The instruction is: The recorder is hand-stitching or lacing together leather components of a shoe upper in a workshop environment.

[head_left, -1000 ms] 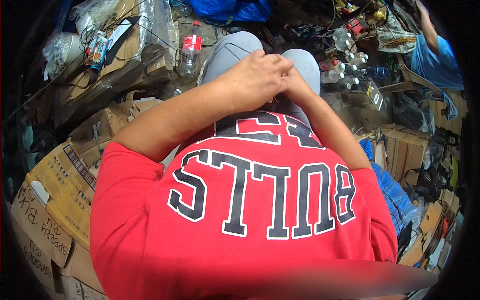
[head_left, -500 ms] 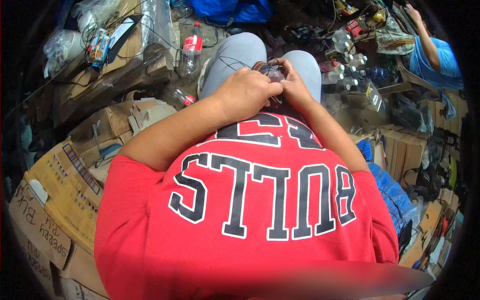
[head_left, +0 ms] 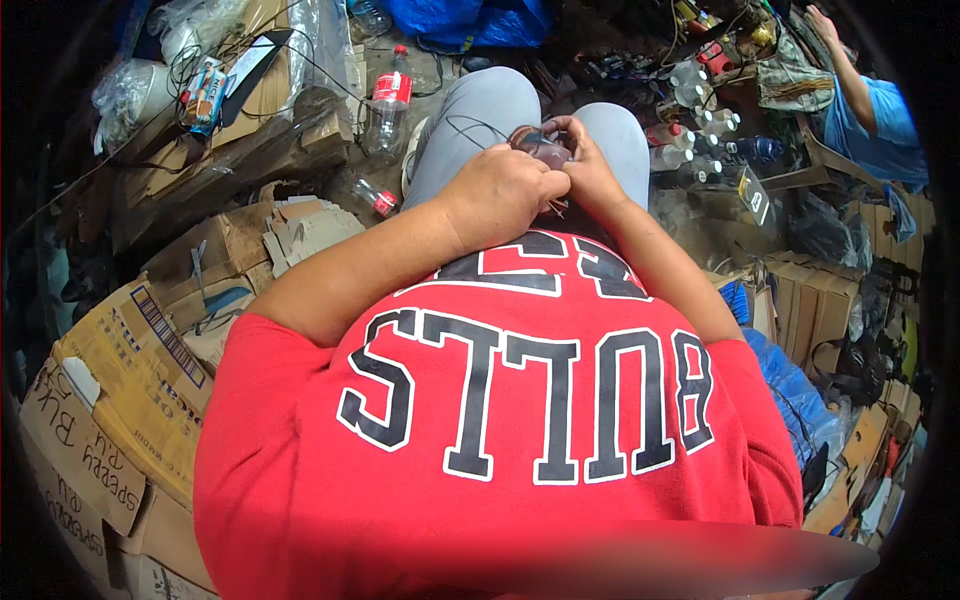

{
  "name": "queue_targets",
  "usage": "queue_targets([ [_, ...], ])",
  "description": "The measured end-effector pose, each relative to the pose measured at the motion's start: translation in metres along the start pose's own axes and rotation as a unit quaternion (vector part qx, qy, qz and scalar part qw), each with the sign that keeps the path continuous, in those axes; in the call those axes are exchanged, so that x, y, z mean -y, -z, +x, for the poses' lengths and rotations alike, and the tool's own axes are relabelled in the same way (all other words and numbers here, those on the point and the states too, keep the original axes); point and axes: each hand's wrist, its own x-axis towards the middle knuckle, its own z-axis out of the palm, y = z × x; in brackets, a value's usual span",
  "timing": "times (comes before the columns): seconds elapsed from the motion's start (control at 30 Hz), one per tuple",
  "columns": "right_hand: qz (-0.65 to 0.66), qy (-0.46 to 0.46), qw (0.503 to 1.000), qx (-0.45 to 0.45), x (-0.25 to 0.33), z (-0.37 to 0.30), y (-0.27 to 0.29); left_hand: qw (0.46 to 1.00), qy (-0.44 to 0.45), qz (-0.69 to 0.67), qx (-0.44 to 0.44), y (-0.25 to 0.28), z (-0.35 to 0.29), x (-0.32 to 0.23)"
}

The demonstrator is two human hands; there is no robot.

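While R hand (head_left: 592, 178) is clamped round a dark reddish-brown rounded piece (head_left: 545, 152) btwn the knees (head_left: 616, 128), L hand (head_left: 512, 192) sits curled at its near-left side, fingertips hidden; can't tell if it grips. Thin blk cable (head_left: 470, 122) loops just L. Clear red-label bottle (head_left: 392, 90) is far L; white-capped bottles (head_left: 719, 122) cluster far R.

A narrow gap opens between the knees (head_left: 487, 110), its near end obstructed by a dark object (head_left: 545, 150)
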Motion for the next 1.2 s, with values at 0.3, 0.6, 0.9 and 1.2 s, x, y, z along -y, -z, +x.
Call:
queue_targets([
  [0.3,-0.161,0.030,0.986,-0.019,0.001,0.002,-0.002,0.999,0.018,-0.037,0.004,-0.003,0.000,0.004],
  [0.6,-0.080,-0.065,0.993,0.052,0.067,-0.044,0.115,0.861,0.309,-0.387,-0.112,0.064,-0.031,0.046],
  [0.9,-0.365,0.147,0.917,0.060,0.090,-0.046,0.075,0.932,0.181,-0.311,-0.048,0.057,0.002,0.056],
  [1.2,-0.401,0.097,0.908,0.067,0.091,-0.028,0.046,0.986,0.082,-0.094,0.107,0.019,0.037,0.079],
])
